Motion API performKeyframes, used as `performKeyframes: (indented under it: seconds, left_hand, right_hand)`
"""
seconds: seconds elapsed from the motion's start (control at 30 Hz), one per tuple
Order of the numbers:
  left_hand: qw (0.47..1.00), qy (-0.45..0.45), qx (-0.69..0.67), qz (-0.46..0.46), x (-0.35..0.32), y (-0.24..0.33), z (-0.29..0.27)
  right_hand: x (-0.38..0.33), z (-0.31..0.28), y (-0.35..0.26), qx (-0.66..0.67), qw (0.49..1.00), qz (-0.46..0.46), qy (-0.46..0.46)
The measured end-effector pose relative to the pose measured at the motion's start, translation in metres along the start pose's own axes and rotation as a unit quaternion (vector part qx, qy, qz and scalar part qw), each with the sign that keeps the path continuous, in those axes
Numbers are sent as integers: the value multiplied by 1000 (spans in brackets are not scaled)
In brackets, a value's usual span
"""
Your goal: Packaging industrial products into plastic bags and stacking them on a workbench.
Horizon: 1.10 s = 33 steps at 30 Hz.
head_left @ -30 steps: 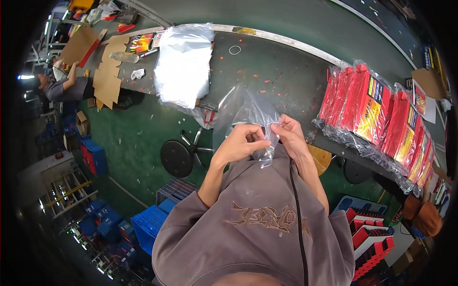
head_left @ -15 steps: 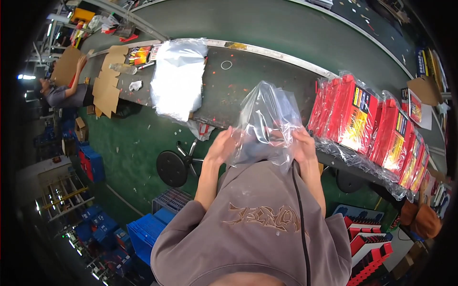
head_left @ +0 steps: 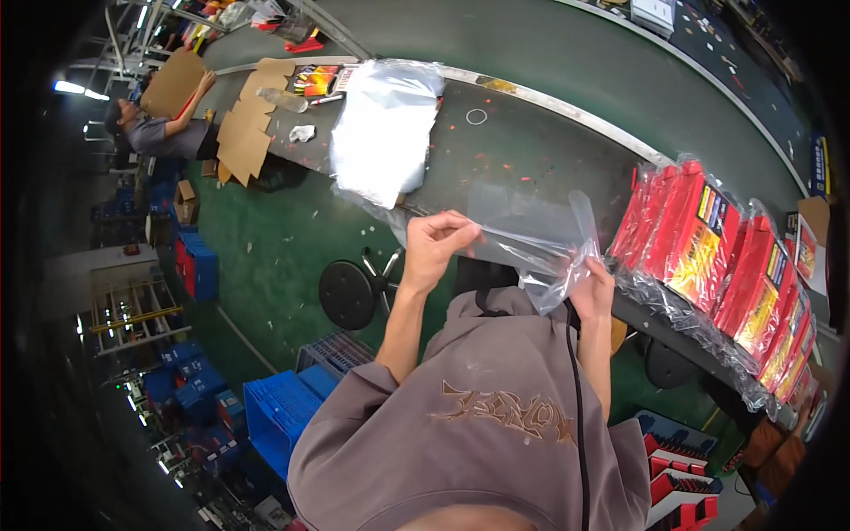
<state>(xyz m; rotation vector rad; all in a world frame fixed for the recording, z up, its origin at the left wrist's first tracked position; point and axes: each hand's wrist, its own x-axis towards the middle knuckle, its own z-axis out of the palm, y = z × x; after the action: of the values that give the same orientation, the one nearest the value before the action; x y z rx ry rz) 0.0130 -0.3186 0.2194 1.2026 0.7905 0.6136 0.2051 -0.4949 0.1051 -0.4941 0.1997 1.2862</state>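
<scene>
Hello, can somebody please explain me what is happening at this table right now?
A person at a long dark workbench holds a clear plastic bag stretched between both hands: the left hand pinches one edge, the right hand grips the other. A stack of clear bags lies on the bench to the left, and a row of red packaged boxes stands to the right. Farther off, another person handles cardboard sheets.

red packs [head_left: 717, 257] (film-wrapped) | table right | clear bags [head_left: 381, 133] | far
</scene>
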Motion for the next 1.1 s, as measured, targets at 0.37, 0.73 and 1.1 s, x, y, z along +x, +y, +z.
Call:
performKeyframes:
  seconds: [0.37,0.73,1.1]
  left_hand:
    - [998,53,-17,22,-8,-19,-10]
    - [999,-22,-41,9,-8,-21,10]
    - [991,-118,-67,0,-32,3,-2]
  right_hand:
    - [-23,10,5,-73,994,-55,60]
    - [-13,31,56,-378,922,60,64]
    - [25,6,77,-209,960,186,18]
